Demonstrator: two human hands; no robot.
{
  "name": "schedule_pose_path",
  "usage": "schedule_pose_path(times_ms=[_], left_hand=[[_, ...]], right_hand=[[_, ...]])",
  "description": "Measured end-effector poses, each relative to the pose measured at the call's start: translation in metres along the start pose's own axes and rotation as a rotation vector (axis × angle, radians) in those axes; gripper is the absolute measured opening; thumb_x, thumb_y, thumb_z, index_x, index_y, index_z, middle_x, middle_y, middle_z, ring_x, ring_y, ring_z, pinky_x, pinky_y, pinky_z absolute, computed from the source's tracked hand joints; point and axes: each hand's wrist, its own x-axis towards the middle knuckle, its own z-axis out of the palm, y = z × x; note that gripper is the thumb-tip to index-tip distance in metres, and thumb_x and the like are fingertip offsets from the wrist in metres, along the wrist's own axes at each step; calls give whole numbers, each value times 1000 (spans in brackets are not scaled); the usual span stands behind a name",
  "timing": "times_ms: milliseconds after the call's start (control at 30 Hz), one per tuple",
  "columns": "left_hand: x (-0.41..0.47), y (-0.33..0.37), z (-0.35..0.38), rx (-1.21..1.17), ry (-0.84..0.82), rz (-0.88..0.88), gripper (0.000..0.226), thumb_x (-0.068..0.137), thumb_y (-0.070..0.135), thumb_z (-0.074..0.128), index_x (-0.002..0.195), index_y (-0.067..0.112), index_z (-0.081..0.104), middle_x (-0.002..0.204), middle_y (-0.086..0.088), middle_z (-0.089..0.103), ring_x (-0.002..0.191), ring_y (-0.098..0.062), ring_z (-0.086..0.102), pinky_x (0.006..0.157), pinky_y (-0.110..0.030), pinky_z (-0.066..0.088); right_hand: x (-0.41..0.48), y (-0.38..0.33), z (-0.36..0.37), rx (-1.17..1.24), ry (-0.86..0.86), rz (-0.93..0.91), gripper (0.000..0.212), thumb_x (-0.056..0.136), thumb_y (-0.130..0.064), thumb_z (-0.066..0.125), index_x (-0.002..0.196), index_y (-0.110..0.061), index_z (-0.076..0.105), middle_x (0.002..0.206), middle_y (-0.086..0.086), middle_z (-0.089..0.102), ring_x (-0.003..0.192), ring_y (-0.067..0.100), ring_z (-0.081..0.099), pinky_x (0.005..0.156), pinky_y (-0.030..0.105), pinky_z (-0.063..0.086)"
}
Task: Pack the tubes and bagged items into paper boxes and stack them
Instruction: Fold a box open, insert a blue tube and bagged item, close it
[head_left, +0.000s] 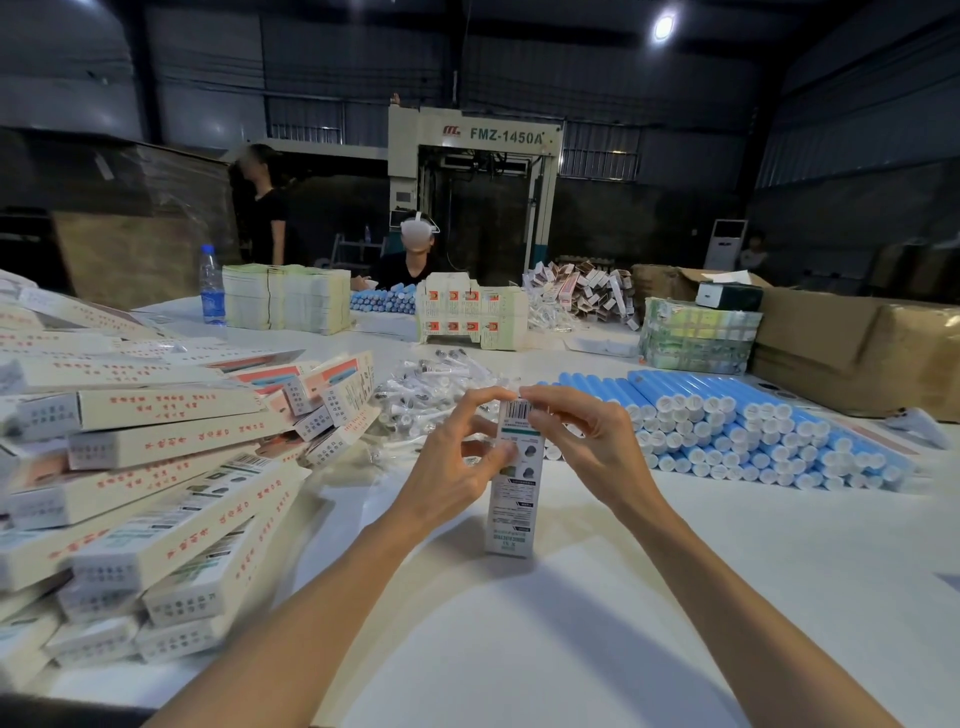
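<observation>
Head: paper box (511, 512) between fingers (482, 398)

The hall is dim, its walls and roof almost black. One round ceiling lamp (664, 26) at the upper right glares with a pale halo. The white table (597, 649) catches most of the light and looks nearly washed out, and the arms (322, 597) lay soft grey shadows on it. The paper box (514, 483) in the middle is sharp, its barcode readable. The wide lens bends and stretches the box pile (130, 467) at the left edge. The far background is soft and grainy.
</observation>
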Motion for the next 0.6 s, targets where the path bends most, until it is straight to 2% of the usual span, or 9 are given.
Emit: schedule_pose_path(times_ms=[167, 267, 333, 400, 433, 500, 600], left_hand=[[0, -1, 1, -58, -3, -43, 53, 101, 14, 72, 141, 42, 51, 104, 3, 76, 101, -20, 74, 84, -37, 65], [0, 0, 2, -143, 10, -94, 54, 101, 14, 72, 143, 39, 48, 111, 0, 77, 100, -23, 77, 83, -39, 66], [-2, 1, 2, -232, 9, -129, 55, 102, 15, 72, 145, 36, 45, 117, -3, 76, 106, -27, 77, 85, -46, 66], [-4, 1, 4, -333, 14, -156, 57, 100, 16, 73, 145, 33, 42, 121, -9, 75, 113, -32, 74, 87, -51, 65], [-4, 1, 4, -389, 22, -177, 58, 100, 14, 73, 144, 34, 42, 121, -13, 75, 114, -35, 73, 87, -52, 64], [-4, 0, 5, -470, 39, -212, 57, 98, 13, 72, 141, 37, 43, 118, -18, 76, 110, -35, 73, 89, -49, 62], [-4, -4, 7, -467, 64, -226, 57, 95, 28, 76, 138, 46, 44, 120, -15, 77, 109, -23, 72, 93, -38, 53]], right_hand=[[-6, 0, 9, 116, 1, 110, 31, 102, -17, 69, 132, -24, 72, 122, -7, 76, 112, 18, 71, 98, 49, 57], [-17, 0, 16, 247, -52, 212, 48, 104, -33, 66, 148, -44, 53, 136, -20, 67, 120, 10, 68, 96, 33, 54], [-23, -1, 19, 309, -106, 342, 53, 102, -49, 62, 151, -55, 42, 139, -23, 62, 124, 4, 65, 102, 36, 50], [-29, 2, 22, 382, -221, 436, 49, 103, -60, 54, 149, -47, 48, 136, -7, 68, 124, 17, 67, 108, 49, 50], [-33, 3, 23, 416, -277, 451, 49, 103, -65, 50, 145, -41, 53, 133, 0, 70, 121, 26, 69, 105, 52, 53], [-40, 2, 22, 486, -318, 460, 53, 103, -69, 44, 142, -34, 56, 128, 8, 71, 112, 34, 72, 94, 45, 59], [-46, -6, 14, 548, -289, 480, 47, 106, -61, 48, 147, -38, 53, 124, 7, 70, 105, 31, 71, 89, 39, 59]])
